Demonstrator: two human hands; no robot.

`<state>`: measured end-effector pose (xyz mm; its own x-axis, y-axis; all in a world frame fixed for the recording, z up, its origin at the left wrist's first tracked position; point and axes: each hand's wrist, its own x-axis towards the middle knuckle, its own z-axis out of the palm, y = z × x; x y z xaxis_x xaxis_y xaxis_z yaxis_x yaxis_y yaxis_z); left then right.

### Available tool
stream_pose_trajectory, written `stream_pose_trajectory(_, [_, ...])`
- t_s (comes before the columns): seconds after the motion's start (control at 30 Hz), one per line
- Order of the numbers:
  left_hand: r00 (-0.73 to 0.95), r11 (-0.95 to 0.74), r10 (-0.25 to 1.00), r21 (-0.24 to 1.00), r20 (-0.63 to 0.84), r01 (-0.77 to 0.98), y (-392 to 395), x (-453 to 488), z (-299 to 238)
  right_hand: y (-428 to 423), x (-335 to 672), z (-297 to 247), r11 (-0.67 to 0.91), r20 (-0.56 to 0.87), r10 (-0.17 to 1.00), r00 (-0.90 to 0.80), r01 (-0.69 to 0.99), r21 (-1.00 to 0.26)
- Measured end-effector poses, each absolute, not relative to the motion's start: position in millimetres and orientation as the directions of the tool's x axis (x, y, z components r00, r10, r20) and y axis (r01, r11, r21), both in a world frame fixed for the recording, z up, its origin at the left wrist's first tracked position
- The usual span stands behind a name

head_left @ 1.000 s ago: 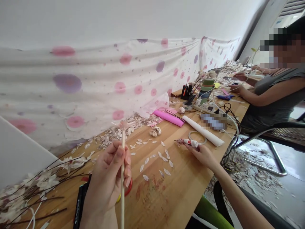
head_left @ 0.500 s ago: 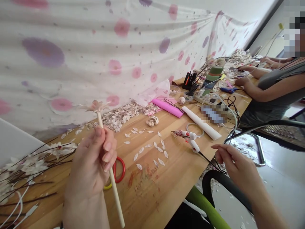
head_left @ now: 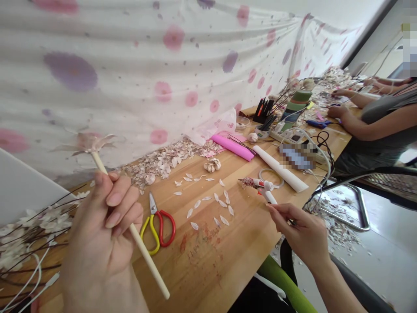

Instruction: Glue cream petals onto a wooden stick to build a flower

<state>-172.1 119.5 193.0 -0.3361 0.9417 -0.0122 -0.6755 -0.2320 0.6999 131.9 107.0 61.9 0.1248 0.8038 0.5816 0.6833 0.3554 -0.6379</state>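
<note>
1. left hand [head_left: 107,226] — fingers curled, gripping a tilted pale stick [head_left: 150,262] topped by a papery flower [head_left: 89,142], above the table [head_left: 241,243].
2. right hand [head_left: 302,232] — thumb and fingers pinch the handle end of the glue gun [head_left: 266,186], near loose petals [head_left: 224,221].

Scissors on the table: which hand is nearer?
Left. The left hand, holding the pale stick, is just left of the scissors; the right hand is well to their right, at the glue gun's handle.
</note>
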Motion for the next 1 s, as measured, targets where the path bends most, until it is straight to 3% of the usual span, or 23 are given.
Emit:
stream_pose_trajectory(0.13, [-0.321, -0.218, 0.947, 0.696, -0.018, -0.684, 119.8, -171.8, 192.6, 109.6, 121.1, 62.6, 0.458, 0.612, 0.789, 0.05, 0.615, -0.641])
stream_pose_trajectory(0.33, [-0.35, -0.237, 0.936, 0.68, -0.031, -0.694, 116.1, -171.9, 195.2, 119.7, 107.8, 68.7, 0.617, 0.581, 0.78, -0.232, 0.44, -0.653])
stream_pose_trajectory(0.47, [-0.349, -0.235, 0.936, 0.661, -0.045, -0.713, 115.3, -174.2, 194.7, 121.4, 102.1, 63.1, 0.566, 0.54, 0.816, -0.205, 0.473, -0.675])
stream_pose_trajectory(0.87, [-0.342, -0.227, 0.937, 0.608, -0.077, -0.761, 113.3, -170.1, 195.3, 126.2, 102.5, 67.9, 0.624, 0.633, 0.737, -0.235, 0.596, -0.506])
stream_pose_trajectory(1.0, [-0.331, -0.22, 0.94, 0.607, -0.076, -0.764, 111.8, -169.5, 195.9, 132.6, 101.4, 71.2, 0.531, 0.578, 0.804, -0.138, 0.604, -0.594])
